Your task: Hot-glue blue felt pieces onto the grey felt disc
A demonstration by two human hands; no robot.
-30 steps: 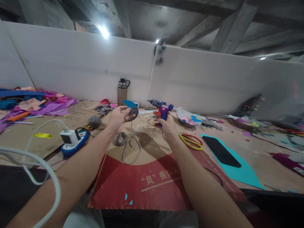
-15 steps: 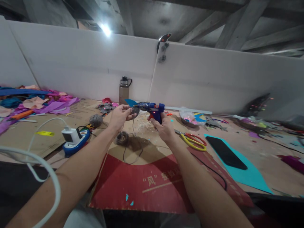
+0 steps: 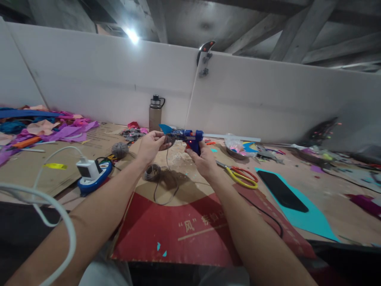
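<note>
Glue gun (image 3: 195, 141) has swung left to the dark rounded piece (image 3: 172, 142)

A second ago the gun stood apart from the piece, its nozzle in clear air; now the nozzle end overlaps it, though whether they touch cannot be told. Nearest is a red printed cardboard sheet (image 3: 143, 230) with small teal scraps (image 3: 158, 246) near its front edge, and a thick white cable (image 3: 70, 234) loops across the left forearm. To the right, a black phone (image 3: 282, 190) lies on a teal sheet (image 3: 321, 224). Beyond the cardboard's red part, a coil of grey cord (image 3: 152, 172) rests on its tan area, with a loose strand rising toward the left hand (image 3: 149, 147). That hand pinches the dark rounded piece above the surface (image 3: 327, 198), and a pointed blue piece (image 3: 165, 128) sticks up from it. Opposite, the right hand (image 3: 205, 161) is wrapped around the gun's handle, holding it level and pointed left. Scissors (image 3: 242, 176) with red and yellow handles lie just beside the right wrist. Farther off, a ball of grey yarn (image 3: 120, 150) sits to the left and a bowl (image 3: 238, 155) to the right. Behind them, a bottle (image 3: 155, 115) stands upright before a white partition (image 3: 89, 79).
</note>
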